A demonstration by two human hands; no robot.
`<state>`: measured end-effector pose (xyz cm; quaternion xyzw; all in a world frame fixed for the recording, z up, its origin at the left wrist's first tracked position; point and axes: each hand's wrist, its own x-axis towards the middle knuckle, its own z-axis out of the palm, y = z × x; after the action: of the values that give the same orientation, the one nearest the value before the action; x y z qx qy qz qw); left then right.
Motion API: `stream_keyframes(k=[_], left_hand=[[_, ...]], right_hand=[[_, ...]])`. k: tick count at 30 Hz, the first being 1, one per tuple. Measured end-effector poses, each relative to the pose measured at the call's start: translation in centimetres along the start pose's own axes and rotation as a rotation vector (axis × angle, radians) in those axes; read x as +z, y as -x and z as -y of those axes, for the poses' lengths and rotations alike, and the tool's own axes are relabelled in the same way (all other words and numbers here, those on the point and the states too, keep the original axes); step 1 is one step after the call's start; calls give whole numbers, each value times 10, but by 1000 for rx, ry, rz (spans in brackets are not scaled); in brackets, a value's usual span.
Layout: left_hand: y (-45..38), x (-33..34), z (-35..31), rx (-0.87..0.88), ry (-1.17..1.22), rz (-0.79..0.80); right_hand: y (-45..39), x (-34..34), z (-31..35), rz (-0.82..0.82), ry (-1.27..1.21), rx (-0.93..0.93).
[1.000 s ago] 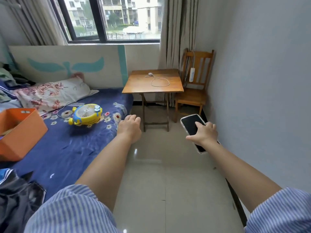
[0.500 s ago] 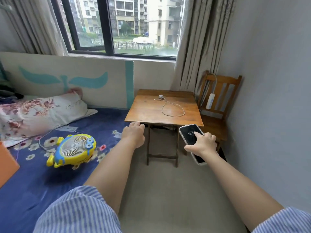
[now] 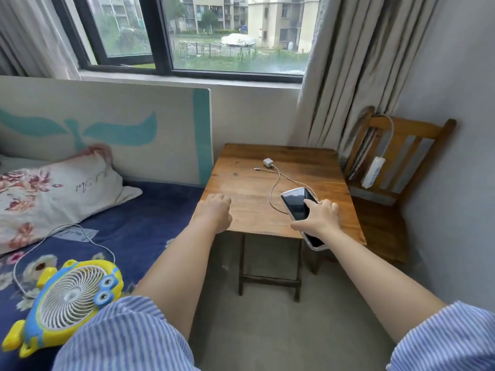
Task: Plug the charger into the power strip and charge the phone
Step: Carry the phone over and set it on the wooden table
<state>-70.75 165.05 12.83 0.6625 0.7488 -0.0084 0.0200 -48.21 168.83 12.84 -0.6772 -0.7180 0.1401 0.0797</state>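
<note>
My right hand [image 3: 317, 218] grips a phone [image 3: 296, 203] with a dark screen and pale case, held over the near right part of the small wooden table [image 3: 246, 194]. A white charger block [image 3: 267, 163] lies at the table's far middle, its white cable [image 3: 274, 187] looping toward the phone. A white power strip [image 3: 373, 172] hangs on the back of the wooden chair [image 3: 396, 162] to the right. My left hand [image 3: 214, 211] hovers over the table's near left edge, fingers curled loosely, holding nothing.
A bed with a blue floral sheet [image 3: 128, 231] fills the left, with a floral pillow [image 3: 53, 191] and a yellow and blue fan [image 3: 69, 298] on it. Curtains [image 3: 345, 76] hang behind the chair. A grey wall [image 3: 455, 129] runs along the right.
The view has come closer to the table. Both hands have moved forward over the tabletop, the right one carrying the phone above the cable.
</note>
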Motion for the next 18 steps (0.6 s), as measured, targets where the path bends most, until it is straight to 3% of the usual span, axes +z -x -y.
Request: stream_keyframes(k=[8, 18], left_hand=[[-129, 41, 35, -51, 37, 136], [-262, 118, 103, -97, 118, 321]], right_hand=[[-142, 37, 39, 139, -33, -15], [-290, 140, 113, 268, 14, 55]])
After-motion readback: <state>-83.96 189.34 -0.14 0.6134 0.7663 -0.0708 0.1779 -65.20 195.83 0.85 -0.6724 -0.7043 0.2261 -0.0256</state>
